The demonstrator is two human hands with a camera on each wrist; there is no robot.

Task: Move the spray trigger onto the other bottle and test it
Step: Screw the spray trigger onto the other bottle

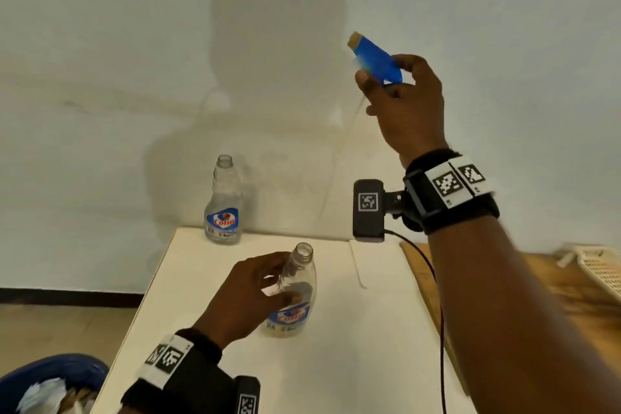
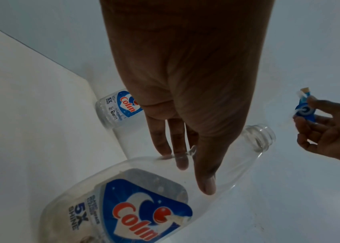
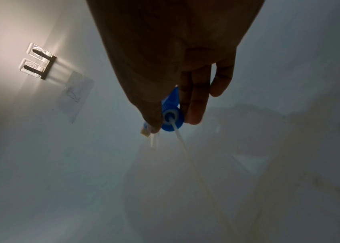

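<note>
My right hand (image 1: 373, 84) is raised high against the wall and grips the blue spray trigger (image 1: 376, 59) by its body, nozzle pointing up and left. Its thin dip tube (image 1: 339, 158) hangs free below. The right wrist view shows the trigger's blue collar (image 3: 168, 126) and tube between thumb and fingers. My left hand (image 1: 285, 282) holds the near clear Colin bottle (image 1: 295, 296) at its shoulder, thumb in front, fingers behind; its neck is open. A second open Colin bottle (image 1: 223, 205) stands at the table's back edge, against the wall.
Both bottles stand on a white table (image 1: 336, 373). A wooden table (image 1: 571, 299) with a white basket (image 1: 601, 269) adjoins on the right. A blue bin (image 1: 50, 380) with paper sits on the floor at lower left. Clear wall hooks (image 3: 38, 60) show in the right wrist view.
</note>
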